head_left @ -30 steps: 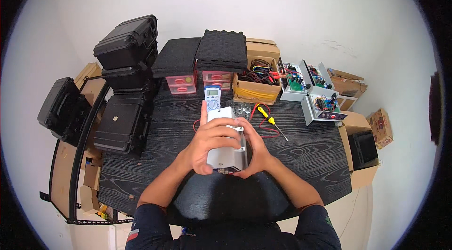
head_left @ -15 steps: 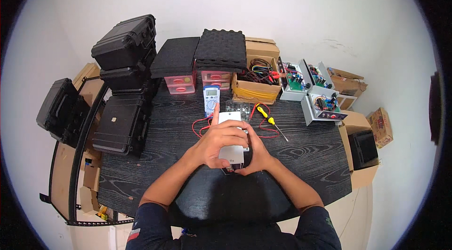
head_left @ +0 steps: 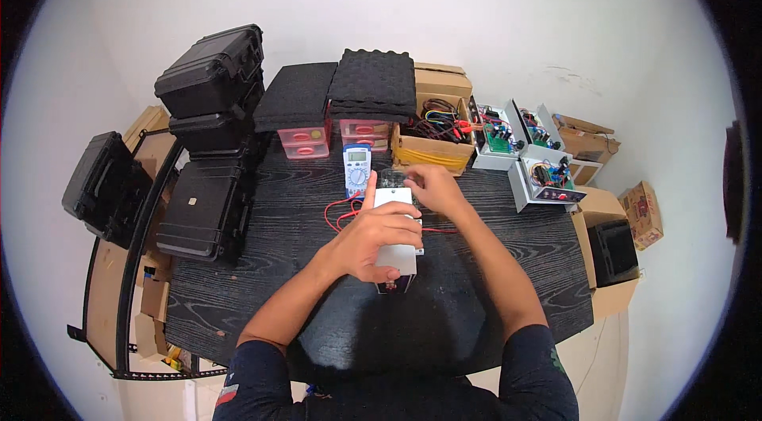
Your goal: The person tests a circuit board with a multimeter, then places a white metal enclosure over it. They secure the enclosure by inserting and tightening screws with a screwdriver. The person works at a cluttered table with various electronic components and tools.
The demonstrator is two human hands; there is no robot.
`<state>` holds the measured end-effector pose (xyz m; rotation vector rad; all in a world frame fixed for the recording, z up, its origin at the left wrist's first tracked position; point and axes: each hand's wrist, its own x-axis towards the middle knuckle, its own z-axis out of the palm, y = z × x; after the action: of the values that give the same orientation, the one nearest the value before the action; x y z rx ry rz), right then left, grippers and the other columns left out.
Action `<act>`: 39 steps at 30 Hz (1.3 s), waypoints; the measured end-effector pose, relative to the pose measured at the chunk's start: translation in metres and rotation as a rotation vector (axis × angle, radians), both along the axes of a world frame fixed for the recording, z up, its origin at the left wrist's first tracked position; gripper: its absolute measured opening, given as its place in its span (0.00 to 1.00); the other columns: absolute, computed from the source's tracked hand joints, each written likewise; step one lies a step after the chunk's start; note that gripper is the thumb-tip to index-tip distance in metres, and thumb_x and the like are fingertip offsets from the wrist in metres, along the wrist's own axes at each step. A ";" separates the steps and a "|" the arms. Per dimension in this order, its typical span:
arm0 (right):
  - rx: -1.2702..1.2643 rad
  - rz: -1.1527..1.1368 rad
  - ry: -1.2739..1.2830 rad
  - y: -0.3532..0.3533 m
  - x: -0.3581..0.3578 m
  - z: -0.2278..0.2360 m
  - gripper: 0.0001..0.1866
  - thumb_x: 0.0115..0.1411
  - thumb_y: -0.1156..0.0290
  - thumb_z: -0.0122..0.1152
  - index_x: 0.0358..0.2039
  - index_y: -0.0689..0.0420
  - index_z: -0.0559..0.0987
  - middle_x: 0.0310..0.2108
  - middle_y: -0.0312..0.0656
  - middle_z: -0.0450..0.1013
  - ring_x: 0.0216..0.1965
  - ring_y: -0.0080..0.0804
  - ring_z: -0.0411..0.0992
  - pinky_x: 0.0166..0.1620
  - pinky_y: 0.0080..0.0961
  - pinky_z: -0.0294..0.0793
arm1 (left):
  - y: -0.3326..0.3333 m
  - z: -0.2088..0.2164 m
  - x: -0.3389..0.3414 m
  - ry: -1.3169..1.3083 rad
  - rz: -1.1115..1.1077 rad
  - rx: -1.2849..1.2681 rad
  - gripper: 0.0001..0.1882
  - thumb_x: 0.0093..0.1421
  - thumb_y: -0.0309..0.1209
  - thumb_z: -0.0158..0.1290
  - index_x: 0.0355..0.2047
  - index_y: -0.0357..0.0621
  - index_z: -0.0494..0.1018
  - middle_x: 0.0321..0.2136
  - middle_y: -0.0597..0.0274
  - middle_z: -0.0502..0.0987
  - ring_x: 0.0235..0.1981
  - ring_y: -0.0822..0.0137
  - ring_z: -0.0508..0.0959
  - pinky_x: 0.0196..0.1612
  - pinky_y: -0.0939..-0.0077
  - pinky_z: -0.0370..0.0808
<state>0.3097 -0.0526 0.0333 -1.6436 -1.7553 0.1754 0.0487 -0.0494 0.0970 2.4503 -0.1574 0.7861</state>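
My left hand [head_left: 371, 240] is wrapped round a white metal equipment case [head_left: 394, 197], its thumb at the near end and index finger stretched toward the far end. Dark parts show at the case's near end. Just beyond the case, my right hand [head_left: 435, 189] is at a clear plastic tray [head_left: 390, 178], fingers bent together over its right side. Whatever they may pinch is too small or hidden to make out. A blue and white multimeter [head_left: 357, 170] lies at the tray's left, with red leads [head_left: 336, 215] on the table.
Black hard cases [head_left: 210, 207] stand stacked at left. Foam sheets [head_left: 371, 81] cover pink drawer boxes [head_left: 306, 149] at the back. A carton [head_left: 429, 157] holds cables. Open chassis with circuit boards [head_left: 548, 181] stand back right, and another carton [head_left: 615, 294] is beside the table.
My right hand has let go of the case and moved forward to the clear tray. Its arm now hides the yellow screwdriver. My left hand keeps hold of the case.
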 end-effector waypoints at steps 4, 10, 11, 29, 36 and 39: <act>-0.252 0.086 -0.317 0.041 0.008 -0.026 0.13 0.58 0.61 0.71 0.43 0.46 0.90 0.41 0.45 0.85 0.45 0.44 0.84 0.52 0.53 0.76 | 0.000 -0.001 0.004 -0.001 -0.004 0.010 0.37 0.52 0.68 0.49 0.43 0.52 0.87 0.43 0.68 0.86 0.59 0.54 0.80 0.72 0.22 0.16; -0.536 0.120 -0.460 0.063 -0.017 -0.032 0.12 0.59 0.53 0.68 0.39 0.39 0.91 0.49 0.46 0.84 0.57 0.48 0.79 0.60 0.73 0.61 | 0.001 -0.004 -0.001 -0.032 0.004 -0.012 0.36 0.56 0.67 0.47 0.42 0.52 0.87 0.42 0.67 0.86 0.59 0.53 0.80 0.72 0.24 0.16; -0.568 0.122 -0.488 0.065 -0.019 -0.030 0.12 0.60 0.52 0.67 0.39 0.39 0.91 0.49 0.47 0.84 0.57 0.50 0.79 0.59 0.73 0.61 | 0.001 -0.004 -0.001 -0.046 0.000 -0.022 0.36 0.57 0.67 0.46 0.42 0.52 0.87 0.42 0.67 0.86 0.59 0.54 0.80 0.73 0.24 0.16; -0.244 0.060 -0.018 0.056 -0.003 -0.018 0.11 0.53 0.69 0.71 0.37 0.56 0.89 0.32 0.48 0.84 0.36 0.44 0.85 0.42 0.40 0.82 | 0.002 -0.001 0.006 -0.041 -0.065 0.104 0.44 0.44 0.73 0.59 0.50 0.53 0.84 0.50 0.66 0.84 0.65 0.53 0.76 0.72 0.20 0.23; -0.086 0.054 0.108 0.035 0.002 -0.014 0.10 0.56 0.74 0.69 0.39 0.60 0.89 0.31 0.49 0.84 0.32 0.42 0.84 0.42 0.37 0.83 | -0.002 0.000 0.006 -0.021 -0.036 0.117 0.41 0.34 0.61 0.68 0.49 0.54 0.84 0.50 0.67 0.84 0.66 0.54 0.76 0.73 0.20 0.28; -0.075 -0.008 0.171 0.025 0.000 0.001 0.10 0.59 0.74 0.68 0.41 0.61 0.88 0.30 0.49 0.84 0.31 0.38 0.83 0.40 0.36 0.82 | -0.003 0.001 0.004 -0.018 -0.018 0.124 0.41 0.32 0.58 0.69 0.49 0.55 0.84 0.50 0.68 0.84 0.65 0.54 0.76 0.74 0.21 0.29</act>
<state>0.3100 -0.0275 0.0346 -1.6374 -1.6299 0.3717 0.0530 -0.0524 0.0979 2.5545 -0.2416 0.8126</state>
